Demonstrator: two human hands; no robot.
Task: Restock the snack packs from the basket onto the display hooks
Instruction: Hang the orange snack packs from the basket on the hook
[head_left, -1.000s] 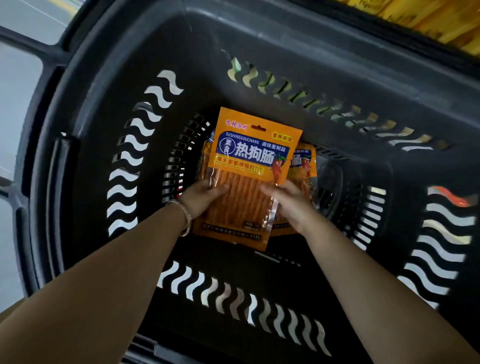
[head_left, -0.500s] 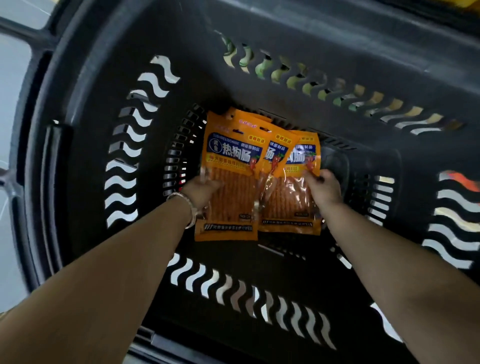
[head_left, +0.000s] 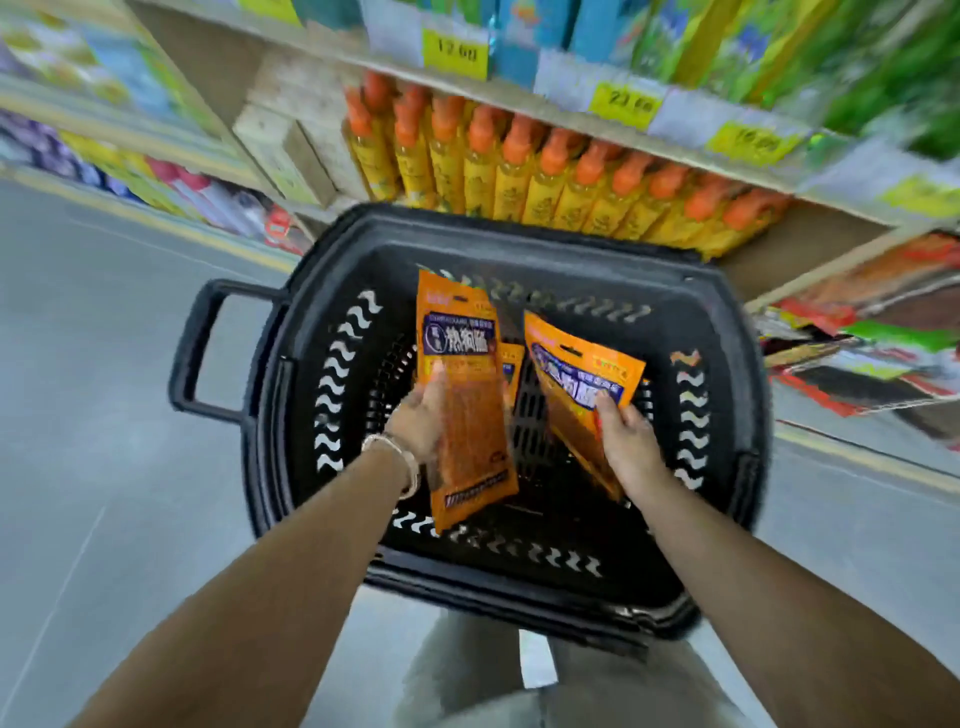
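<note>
flat on the basket (head_left: 519, 234) floor half a second ago, now lifted: left hand (head_left: 421, 422) grips one snack pack (head_left: 470, 384) at 10 o'clock, right hand (head_left: 627, 441) grasps a second pack (head_left: 574, 371) at 2 o'clock. a third pack (head_left: 512, 359) stays below; hanging likely comes next, hooks unseen

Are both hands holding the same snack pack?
No, the left hand grips one snack pack and the right hand grips a second snack pack, held apart above the basket.
</note>
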